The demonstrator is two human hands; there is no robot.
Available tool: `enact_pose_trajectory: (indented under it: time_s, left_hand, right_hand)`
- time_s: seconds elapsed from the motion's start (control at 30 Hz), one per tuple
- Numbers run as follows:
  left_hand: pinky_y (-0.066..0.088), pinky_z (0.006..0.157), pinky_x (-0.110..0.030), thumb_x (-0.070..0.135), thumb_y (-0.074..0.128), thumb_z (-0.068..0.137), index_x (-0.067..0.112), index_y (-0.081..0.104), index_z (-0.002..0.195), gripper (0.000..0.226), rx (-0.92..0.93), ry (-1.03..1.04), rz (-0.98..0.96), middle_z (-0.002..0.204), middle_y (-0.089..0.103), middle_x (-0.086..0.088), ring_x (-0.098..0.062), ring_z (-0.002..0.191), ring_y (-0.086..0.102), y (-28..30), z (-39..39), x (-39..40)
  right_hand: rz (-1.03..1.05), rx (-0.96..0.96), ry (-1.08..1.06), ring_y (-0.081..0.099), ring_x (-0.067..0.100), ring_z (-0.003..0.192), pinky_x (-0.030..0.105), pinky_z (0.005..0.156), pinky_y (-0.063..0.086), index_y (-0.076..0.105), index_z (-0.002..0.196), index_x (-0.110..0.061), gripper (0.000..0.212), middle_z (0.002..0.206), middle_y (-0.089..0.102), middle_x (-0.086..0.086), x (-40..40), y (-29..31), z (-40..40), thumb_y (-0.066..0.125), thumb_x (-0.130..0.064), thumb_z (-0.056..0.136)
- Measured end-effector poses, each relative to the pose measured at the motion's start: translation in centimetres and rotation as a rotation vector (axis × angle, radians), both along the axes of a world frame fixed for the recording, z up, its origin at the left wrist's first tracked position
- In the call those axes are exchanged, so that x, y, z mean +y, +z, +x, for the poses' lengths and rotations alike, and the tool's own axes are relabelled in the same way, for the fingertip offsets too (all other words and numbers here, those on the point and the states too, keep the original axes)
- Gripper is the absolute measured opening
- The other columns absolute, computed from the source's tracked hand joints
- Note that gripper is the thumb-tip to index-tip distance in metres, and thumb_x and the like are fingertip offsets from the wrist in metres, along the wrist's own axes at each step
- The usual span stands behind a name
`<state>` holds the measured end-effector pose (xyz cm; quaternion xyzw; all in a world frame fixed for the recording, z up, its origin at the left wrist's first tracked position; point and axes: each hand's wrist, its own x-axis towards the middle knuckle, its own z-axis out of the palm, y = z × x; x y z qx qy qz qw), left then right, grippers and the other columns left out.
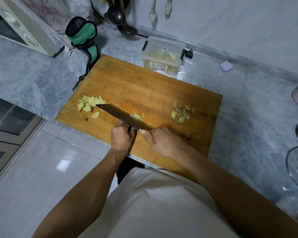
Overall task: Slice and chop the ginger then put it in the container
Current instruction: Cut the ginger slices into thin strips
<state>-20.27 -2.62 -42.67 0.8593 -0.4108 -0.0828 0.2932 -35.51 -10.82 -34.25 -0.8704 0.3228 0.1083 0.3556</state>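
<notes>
Mid-chop on a worn wooden cutting board (144,86) set on a grey marble countertop (33,78). Right hand (162,141) wrapped round the handle of a ridged cleaver (124,115), thumb along the top; blade running diagonally from the near middle of the board up toward its left edge. Left hand (122,136) curled against the near face of the blade, seemingly pinching ginger hidden behind it; what exactly sits under the fingers cannot be told. Just beyond the blade, touching its far side, a small heap of fine ginger shreds (137,116). Flat, pale-yellow ginger slices (90,104) piled near the left edge, right at the blade tip, nearer the left hand. Thin, curled trimmings (181,113) toward the right edge, well apart from the knife. Clear plastic container (162,55), already part-filled with yellow pieces, standing off the far edge of the board. Likely next: feeding the slices under the blade, long faces flat.
</notes>
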Motion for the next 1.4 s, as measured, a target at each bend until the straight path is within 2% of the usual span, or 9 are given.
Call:
enact_pose_trajectory:
  time_s: [0.13,0.3,0.47,0.63,0.8,0.97,1.17,1.23,1.4]
  left_hand:
    - [0.048,0.051,-0.032,-0.002,0.068,0.077,-0.007,0.069,0.073,0.007,-0.058,-0.053,-0.067,0.084,0.068,-0.027,-0.038,0.053,0.062,0.2,-0.4,0.2]
    - [0.050,0.050,-0.034,0.007,0.061,0.078,-0.007,0.070,0.075,0.017,-0.093,-0.064,-0.096,0.089,0.068,-0.028,-0.040,0.053,0.063,0.3,-0.5,0.2]
    - [0.049,0.050,-0.032,0.010,0.060,0.082,-0.004,0.072,0.079,0.019,-0.110,-0.068,-0.118,0.096,0.070,-0.024,-0.039,0.060,0.065,0.4,-0.6,0.1]
    - [0.049,0.051,-0.031,0.012,0.061,0.084,-0.001,0.073,0.081,0.018,-0.108,-0.063,-0.103,0.096,0.070,-0.020,-0.038,0.063,0.065,0.0,-0.5,0.2]
    - [0.049,0.056,-0.032,0.003,0.067,0.084,-0.004,0.072,0.082,0.009,-0.053,-0.009,-0.087,0.097,0.069,-0.023,-0.039,0.064,0.065,0.1,-1.2,0.0]
    - [0.048,0.051,-0.033,0.003,0.061,0.078,-0.008,0.068,0.072,0.015,-0.052,0.006,-0.106,0.083,0.067,-0.028,-0.039,0.055,0.062,0.4,-1.3,-0.2]
    - [0.048,0.053,-0.029,0.005,0.063,0.081,-0.004,0.072,0.081,0.013,-0.102,-0.007,-0.121,0.091,0.070,-0.023,-0.038,0.063,0.065,0.2,-1.3,-0.1]
    - [0.045,0.054,-0.028,0.008,0.062,0.082,-0.003,0.071,0.081,0.014,-0.076,0.009,-0.101,0.092,0.070,-0.022,-0.038,0.064,0.065,0.1,-1.4,-0.1]
    - [0.042,0.058,-0.027,0.004,0.068,0.086,-0.001,0.071,0.084,0.006,-0.060,0.037,-0.075,0.096,0.069,-0.020,-0.038,0.064,0.064,0.0,-1.5,0.0]
  right_hand:
    - [0.023,-0.012,-0.015,0.054,0.026,0.061,0.031,0.049,0.031,0.050,0.065,-0.014,0.066,0.069,0.055,0.010,-0.3,0.5,0.0,0.022,-0.059,0.105]
    - [0.020,-0.050,-0.008,0.061,0.036,0.061,0.037,0.051,0.042,0.051,0.062,-0.010,0.069,0.059,0.053,0.011,-0.3,1.3,-0.4,0.024,-0.056,0.106]
    - [0.044,-0.063,-0.018,0.046,0.026,0.049,0.039,0.052,0.041,0.044,0.057,-0.013,0.069,0.053,0.045,0.006,-0.7,1.3,-0.2,0.024,-0.058,0.105]
    - [0.064,-0.056,-0.021,0.044,0.024,0.046,0.042,0.053,0.044,0.044,0.055,-0.012,0.072,0.051,0.044,0.004,-1.1,0.9,-0.4,0.023,-0.059,0.105]
    - [0.070,-0.037,-0.015,0.045,0.022,0.050,0.033,0.054,0.036,0.043,0.057,-0.014,0.068,0.056,0.044,0.004,-1.3,1.0,-0.4,0.023,-0.057,0.106]
    - [0.069,-0.010,-0.024,0.061,0.036,0.078,0.038,0.061,0.045,0.048,0.064,-0.012,0.066,0.068,0.051,0.009,-0.9,1.4,0.1,0.023,-0.057,0.105]
    - [0.066,-0.025,-0.013,0.061,0.033,0.077,0.042,0.067,0.052,0.050,0.064,-0.012,0.067,0.069,0.054,0.009,-0.9,1.3,0.2,0.023,-0.056,0.106]
    - [0.061,-0.024,-0.020,0.061,0.032,0.082,0.046,0.072,0.055,0.054,0.067,-0.010,0.068,0.075,0.058,0.012,-1.0,1.2,0.0,0.022,-0.056,0.106]
    - [0.027,-0.026,-0.020,0.066,0.029,0.073,0.047,0.073,0.057,0.069,0.081,-0.004,0.077,0.075,0.068,0.013,-1.3,1.0,-0.8,0.022,-0.061,0.104]
